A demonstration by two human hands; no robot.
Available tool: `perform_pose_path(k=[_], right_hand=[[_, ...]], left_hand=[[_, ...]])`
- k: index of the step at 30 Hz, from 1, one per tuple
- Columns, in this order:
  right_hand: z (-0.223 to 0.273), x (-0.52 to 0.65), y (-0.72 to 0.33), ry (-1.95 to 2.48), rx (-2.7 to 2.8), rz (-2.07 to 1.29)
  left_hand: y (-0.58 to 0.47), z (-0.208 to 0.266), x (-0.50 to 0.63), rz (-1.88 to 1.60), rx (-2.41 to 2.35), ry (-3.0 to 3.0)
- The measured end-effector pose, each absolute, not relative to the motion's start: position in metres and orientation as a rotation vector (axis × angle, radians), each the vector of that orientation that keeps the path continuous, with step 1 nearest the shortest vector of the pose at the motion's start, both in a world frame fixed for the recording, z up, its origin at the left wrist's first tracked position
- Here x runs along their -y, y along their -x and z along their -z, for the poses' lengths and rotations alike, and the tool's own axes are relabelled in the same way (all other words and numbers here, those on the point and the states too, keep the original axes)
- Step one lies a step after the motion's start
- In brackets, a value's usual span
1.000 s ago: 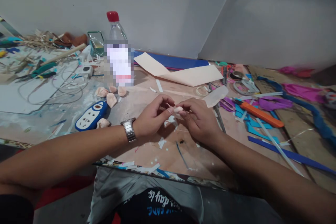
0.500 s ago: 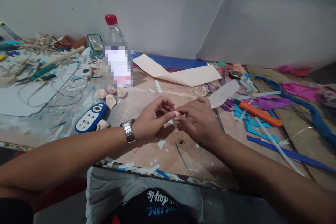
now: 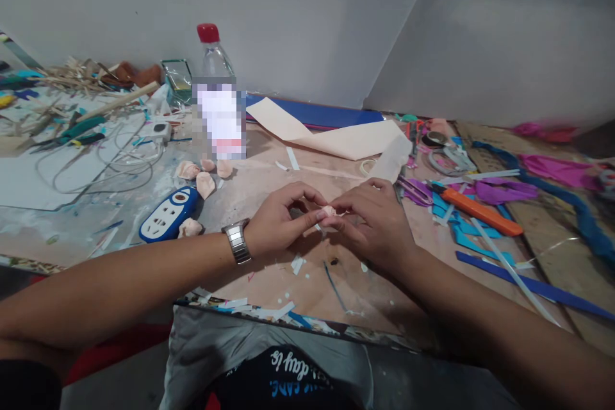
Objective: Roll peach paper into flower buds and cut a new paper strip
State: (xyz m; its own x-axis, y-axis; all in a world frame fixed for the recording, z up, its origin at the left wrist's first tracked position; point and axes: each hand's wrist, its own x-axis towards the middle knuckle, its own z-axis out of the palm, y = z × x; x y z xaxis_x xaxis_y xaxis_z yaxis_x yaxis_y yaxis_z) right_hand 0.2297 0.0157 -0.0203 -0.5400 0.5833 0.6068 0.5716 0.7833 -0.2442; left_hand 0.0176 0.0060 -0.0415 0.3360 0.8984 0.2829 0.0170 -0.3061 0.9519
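A: Where is the small pale piece (image 3: 329, 211)?

B: Between the two hands, above the worktop (image 3: 307, 295), roughly in the middle of its near side.

A: And how does each grip stand?

B: Both are closed on it. The left hand (image 3: 276, 221) has its thumb against the piece, with the fingers curled above. The right hand (image 3: 379, 224) pinches it from the other side between thumb and fingers.

A: What is that pale strip (image 3: 393, 160) by the right hand?

B: It rises from behind the fingers, partly in front of the folded cream paper (image 3: 336, 139). I can't tell whether the hand holds it.

A: Anything near the left arm?

B: A metal watch (image 3: 237, 241) is on the wrist. Beyond the forearm lies a blue-and-white power socket (image 3: 169, 213), with one curled piece (image 3: 191, 227) just beside it. Four similar pieces (image 3: 206, 184) sit together farther back, near the red-capped bottle (image 3: 218, 61).

A: And on the right?

B: An orange cutter (image 3: 485, 210) lies among blue and purple scraps.
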Motion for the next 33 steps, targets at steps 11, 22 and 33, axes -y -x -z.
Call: perform_pose_path(k=[11, 22, 33], right_hand=[[0.0200, -0.0168, -0.2308, 0.811, 2.231, -0.016], [0.0205, -0.0176, -0.2308, 0.833, 2.260, -0.059], [0.0216, -0.0164, -0.2307, 0.865, 2.272, -0.106]], left_hand=[[-0.0159, 0.0402, -0.0076, -1.087, -0.820, -1.697], [-0.0163, 0.0418, -0.0086, -0.951, -0.822, -1.596], [-0.0180, 0.0392, -0.0044, -0.991, -0.881, -1.607]])
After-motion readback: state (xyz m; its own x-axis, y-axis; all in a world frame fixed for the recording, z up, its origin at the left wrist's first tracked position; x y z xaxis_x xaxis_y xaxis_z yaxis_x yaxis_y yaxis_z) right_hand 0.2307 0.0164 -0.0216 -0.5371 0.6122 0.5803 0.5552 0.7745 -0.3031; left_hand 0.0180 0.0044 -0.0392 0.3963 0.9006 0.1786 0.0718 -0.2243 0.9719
